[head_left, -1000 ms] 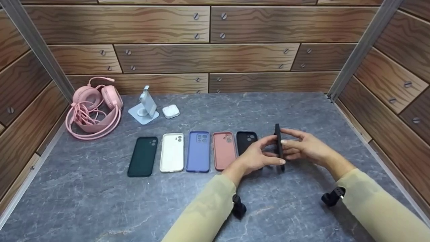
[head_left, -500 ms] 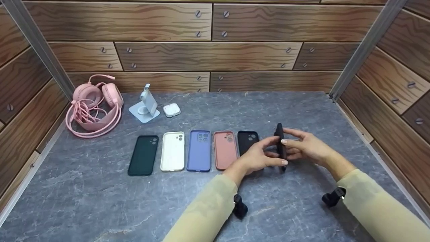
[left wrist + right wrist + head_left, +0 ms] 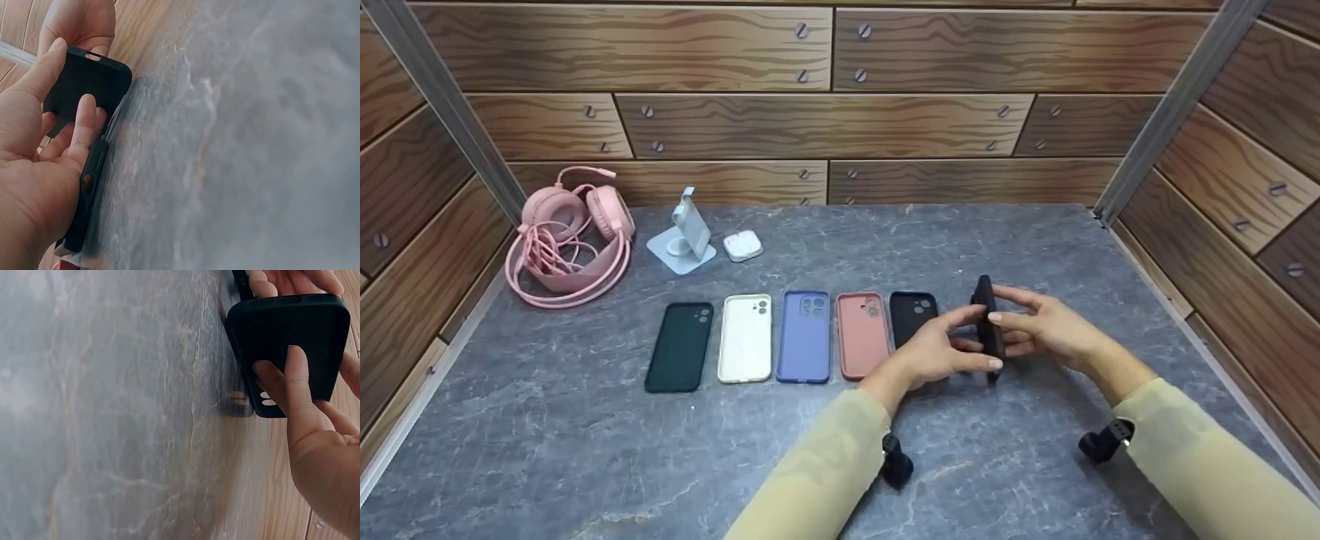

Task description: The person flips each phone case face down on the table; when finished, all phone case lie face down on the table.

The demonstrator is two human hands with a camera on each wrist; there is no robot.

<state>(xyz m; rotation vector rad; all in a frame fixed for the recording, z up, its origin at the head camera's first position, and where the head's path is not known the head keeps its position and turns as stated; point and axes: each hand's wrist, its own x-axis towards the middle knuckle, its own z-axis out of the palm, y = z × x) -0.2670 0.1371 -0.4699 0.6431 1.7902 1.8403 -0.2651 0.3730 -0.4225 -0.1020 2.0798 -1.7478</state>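
A black phone case (image 3: 992, 341) stands on its long edge at the right of the row, between both hands. My left hand (image 3: 922, 352) holds it from the left, thumb at its near end and fingers against its side. From the right, my right hand (image 3: 1057, 330) grips the same case between thumb and fingers. Camera cutouts show low on the case (image 3: 264, 334) in the right wrist view. Partly hidden by the left hand, a second black phone case (image 3: 911, 315) lies flat on the table.
Left of the hands lie pink (image 3: 862, 341), blue (image 3: 804, 345), white (image 3: 745, 345) and dark green (image 3: 679, 349) phone cases. Behind them are a small white case (image 3: 743, 245), a white charging stand (image 3: 694, 232) and a pink headset (image 3: 611, 217). Wood-patterned walls enclose the grey table (image 3: 585, 450).
The held black phone case has turned slightly, so more of its face shows. Both hands keep their hold with almost no movement. The head view has shifted a little.
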